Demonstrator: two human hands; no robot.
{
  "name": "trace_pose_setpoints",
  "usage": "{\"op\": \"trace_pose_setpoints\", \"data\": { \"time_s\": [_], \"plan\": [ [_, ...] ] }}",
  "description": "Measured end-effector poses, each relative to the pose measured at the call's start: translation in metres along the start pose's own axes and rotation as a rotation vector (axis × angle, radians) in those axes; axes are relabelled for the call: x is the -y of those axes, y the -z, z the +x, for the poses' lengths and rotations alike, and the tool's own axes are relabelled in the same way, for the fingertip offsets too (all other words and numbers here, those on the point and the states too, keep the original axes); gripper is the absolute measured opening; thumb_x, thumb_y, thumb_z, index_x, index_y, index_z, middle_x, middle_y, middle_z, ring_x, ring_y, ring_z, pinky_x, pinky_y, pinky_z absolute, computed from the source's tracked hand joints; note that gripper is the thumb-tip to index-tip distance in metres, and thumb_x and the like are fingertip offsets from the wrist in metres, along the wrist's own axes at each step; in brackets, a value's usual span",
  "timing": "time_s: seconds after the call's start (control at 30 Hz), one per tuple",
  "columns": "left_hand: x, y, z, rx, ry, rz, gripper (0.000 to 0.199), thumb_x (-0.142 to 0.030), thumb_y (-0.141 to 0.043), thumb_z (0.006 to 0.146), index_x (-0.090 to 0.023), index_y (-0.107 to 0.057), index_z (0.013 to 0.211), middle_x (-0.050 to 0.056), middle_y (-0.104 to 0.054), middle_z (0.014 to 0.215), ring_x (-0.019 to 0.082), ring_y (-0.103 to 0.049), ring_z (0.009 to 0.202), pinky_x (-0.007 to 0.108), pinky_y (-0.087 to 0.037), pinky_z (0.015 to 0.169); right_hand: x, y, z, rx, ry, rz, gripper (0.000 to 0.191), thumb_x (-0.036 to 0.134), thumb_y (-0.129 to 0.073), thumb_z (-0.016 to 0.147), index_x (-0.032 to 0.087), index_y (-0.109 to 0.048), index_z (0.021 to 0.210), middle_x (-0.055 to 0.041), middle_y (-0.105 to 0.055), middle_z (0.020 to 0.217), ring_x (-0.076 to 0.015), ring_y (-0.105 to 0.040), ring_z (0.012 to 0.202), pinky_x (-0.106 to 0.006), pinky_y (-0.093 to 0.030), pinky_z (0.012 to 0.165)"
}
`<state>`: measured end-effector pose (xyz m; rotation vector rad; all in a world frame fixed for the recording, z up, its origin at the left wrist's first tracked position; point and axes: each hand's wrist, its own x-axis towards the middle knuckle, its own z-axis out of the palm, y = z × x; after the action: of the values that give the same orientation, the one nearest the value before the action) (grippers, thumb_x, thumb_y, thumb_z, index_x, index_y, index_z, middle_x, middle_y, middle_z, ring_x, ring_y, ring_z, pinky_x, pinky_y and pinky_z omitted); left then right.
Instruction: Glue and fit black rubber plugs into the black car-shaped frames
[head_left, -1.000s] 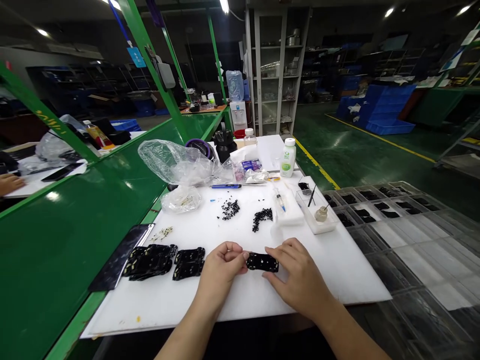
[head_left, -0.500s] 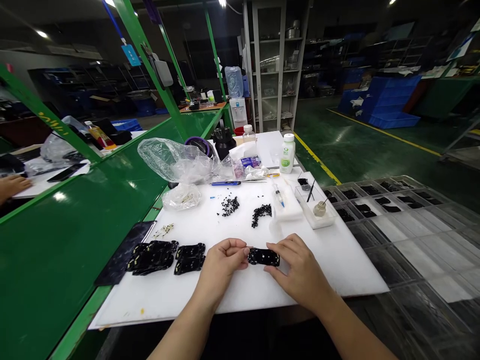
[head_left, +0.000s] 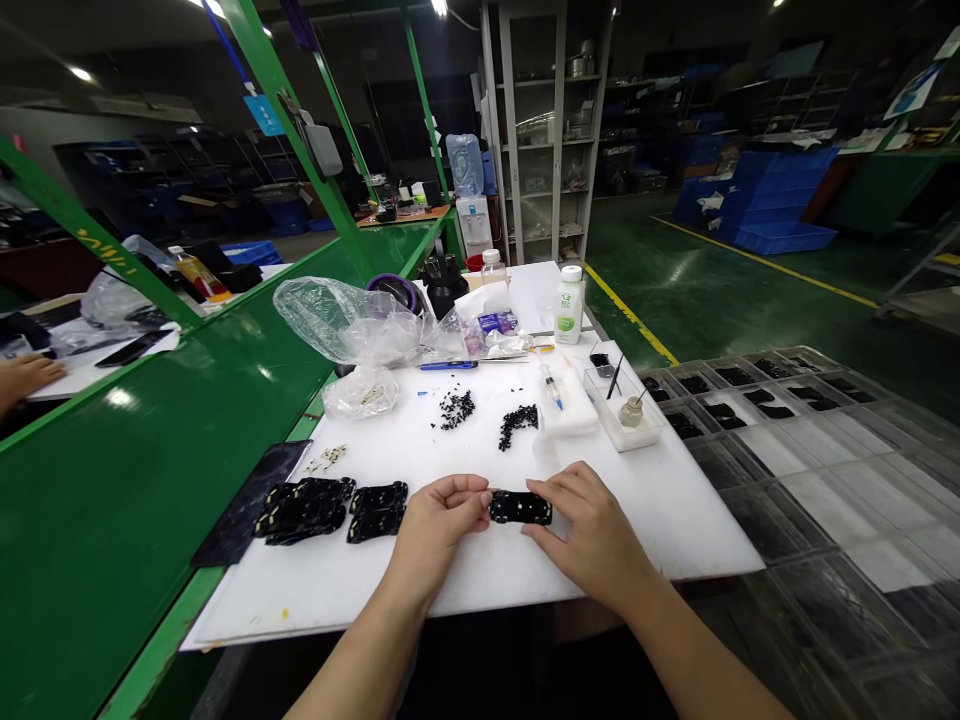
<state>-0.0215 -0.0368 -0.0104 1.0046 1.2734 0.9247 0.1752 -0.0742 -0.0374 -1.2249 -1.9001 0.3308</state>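
Between my two hands, just above the white work surface (head_left: 480,570), is a black toy car body (head_left: 520,507). My left hand (head_left: 450,510) pinches its left end between thumb and forefinger; whether a small part is also in that pinch is hidden. My right hand (head_left: 589,515) grips the right end, thumb below and fingers above. More black car bodies (head_left: 304,510) lie to the left, with a smaller group (head_left: 377,511) beside my left hand. Beyond my hands are two piles of tiny black parts (head_left: 456,408) (head_left: 517,424) and scattered pale pieces (head_left: 327,458).
A clear tray (head_left: 630,430) with a small jar (head_left: 631,411) stands back right, near a syringe (head_left: 553,388) and a white bottle (head_left: 569,305). A blue pen-like tool (head_left: 448,366) and plastic bags (head_left: 349,325) lie behind. Compartment trays (head_left: 795,480) flank the right; another person's hand (head_left: 30,375) shows far left.
The view has shifted slightly. Both hands keep their hold on the car body, with hardly any change in its pose.
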Motion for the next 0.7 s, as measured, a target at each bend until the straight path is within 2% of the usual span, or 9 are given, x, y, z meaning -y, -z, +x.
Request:
{"op": "trace_pose_setpoints", "data": {
  "time_s": [0.3,0.5,0.7],
  "plan": [
    [-0.0042,-0.0003,-0.0012,0.049,0.015,-0.054,0.027,-0.030,-0.079,0.068,-0.013,-0.070,0.088,0.003,-0.070,0.076,0.012,-0.062,0.063,0.025,-0.053,0.065,-0.0003,0.0006,-0.0003,0.007,-0.024,0.015,0.044,0.015,-0.078,0.075,0.016,-0.062,0.117,-0.0047,-0.063,0.093,-0.0241,-0.049,0.093,-0.041,-0.049,0.081],
    [-0.0071,-0.0055,-0.0018,0.004,0.005,0.033,0.027,-0.034,-0.078,0.069,-0.013,-0.069,0.084,0.001,-0.065,0.063,0.012,-0.059,0.060,0.023,-0.052,0.062,-0.0005,0.0005,0.0011,0.002,-0.021,0.012,0.045,0.014,-0.078,0.075,0.016,-0.062,0.117,-0.0047,-0.064,0.093,-0.0241,-0.049,0.093,-0.040,-0.049,0.081],
    [-0.0032,-0.0059,0.0012,-0.024,0.008,0.073,0.031,-0.035,-0.081,0.066,-0.013,-0.067,0.083,0.000,-0.065,0.061,0.011,-0.058,0.057,0.023,-0.051,0.061,-0.0012,0.0003,0.0006,0.002,-0.009,0.008,0.044,0.015,-0.078,0.074,0.015,-0.063,0.116,-0.0050,-0.064,0.091,-0.0243,-0.049,0.092,-0.040,-0.049,0.081]
  ]
}}
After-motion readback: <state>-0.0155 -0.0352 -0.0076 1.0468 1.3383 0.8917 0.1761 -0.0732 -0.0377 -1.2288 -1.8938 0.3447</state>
